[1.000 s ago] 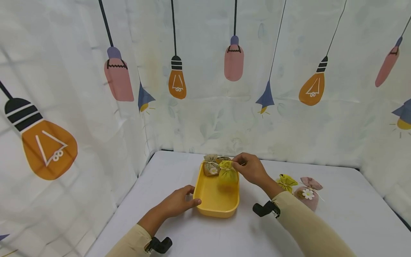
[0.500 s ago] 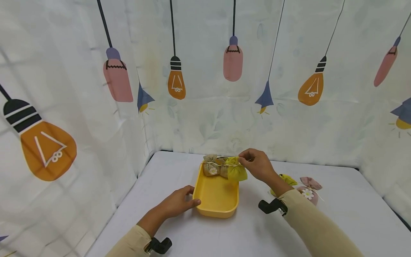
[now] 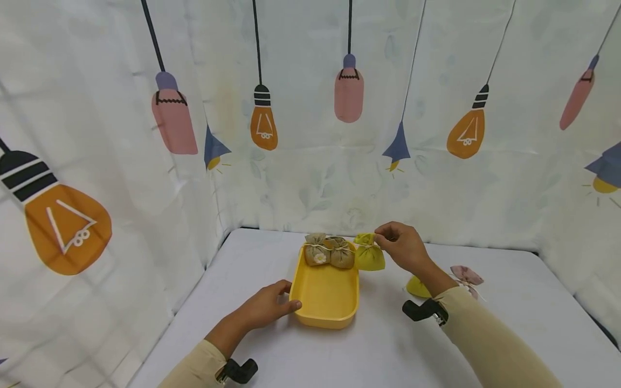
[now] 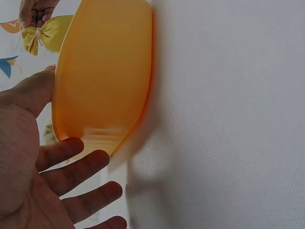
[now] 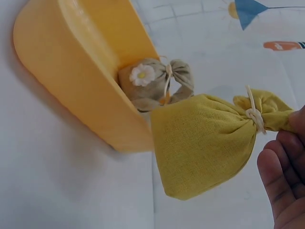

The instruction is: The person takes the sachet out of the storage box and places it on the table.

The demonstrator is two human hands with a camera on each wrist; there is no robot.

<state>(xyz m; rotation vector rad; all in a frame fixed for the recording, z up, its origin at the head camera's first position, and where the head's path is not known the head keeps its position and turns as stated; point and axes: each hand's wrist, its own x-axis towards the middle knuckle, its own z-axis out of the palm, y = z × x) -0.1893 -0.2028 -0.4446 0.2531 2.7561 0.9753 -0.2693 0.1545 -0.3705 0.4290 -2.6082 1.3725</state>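
Note:
My right hand (image 3: pixel 401 245) pinches the gathered top of a yellow cloth pouch (image 3: pixel 370 257) tied with white cord. The pouch hangs just right of the far end of a yellow plastic tub (image 3: pixel 324 323); in the right wrist view its body (image 5: pixel 200 143) overlaps the tub's outer wall. My left hand (image 3: pixel 271 306) holds the tub's near left rim, thumb hooked over it in the left wrist view and the other fingers (image 4: pixel 76 174) spread along the outside. At the tub's far end sit a beige pouch (image 3: pixel 317 256) with a white flower and a brown pouch (image 3: pixel 342 260).
Past my right wrist lie another yellow pouch (image 3: pixel 417 287), partly hidden by the arm, and a pink pouch (image 3: pixel 467 275). A white cloth covers the table (image 3: pixel 271 355). A curtain (image 3: pixel 301 183) printed with lamps hangs right behind the table's far edge.
My right hand has carried the yellow pouch to the right, from above the tub out past its right rim, uncovering the brown pouch. The left hand stays on the rim.

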